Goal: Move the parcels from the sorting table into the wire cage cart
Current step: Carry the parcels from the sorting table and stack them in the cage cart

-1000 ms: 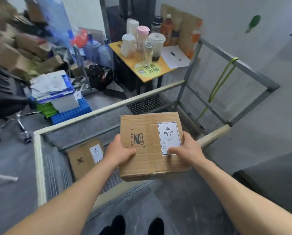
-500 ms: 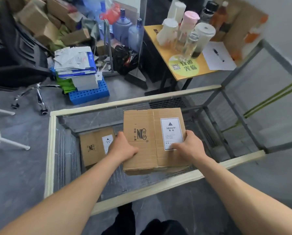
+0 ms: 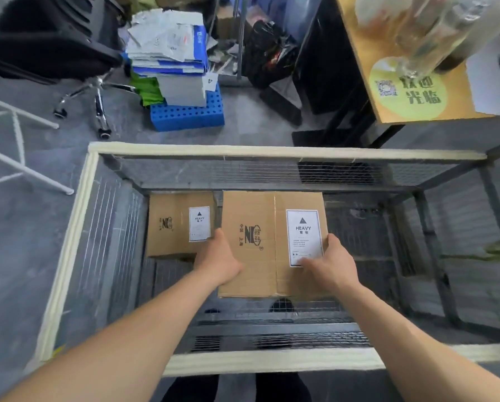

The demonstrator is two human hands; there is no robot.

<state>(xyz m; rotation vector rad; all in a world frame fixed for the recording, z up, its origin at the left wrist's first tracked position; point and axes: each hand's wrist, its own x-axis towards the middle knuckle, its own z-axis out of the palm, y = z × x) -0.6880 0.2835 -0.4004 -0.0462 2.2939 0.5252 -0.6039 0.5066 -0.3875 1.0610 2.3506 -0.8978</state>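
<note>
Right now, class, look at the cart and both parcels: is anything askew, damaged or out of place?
Nothing stands out. The held parcel sits square to the wire cage cart, gripped by the left hand and right hand. The second parcel lies flat in the far left corner, undented.

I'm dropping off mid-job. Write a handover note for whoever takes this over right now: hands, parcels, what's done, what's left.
Hands: the left hand holds the left edge of the HEAVY-labelled cardboard box. The right hand holds its right edge, thumb on the label.
Position: the box is inside the wire cage cart, below the rim. Whether it touches the floor cannot be told.
Done: a second HEAVY-labelled box sits in the cart's far left corner, just left of the held one.
Left: set this box down and release the grip. The sorting table is out of view, so remaining parcels are unknown.
</note>
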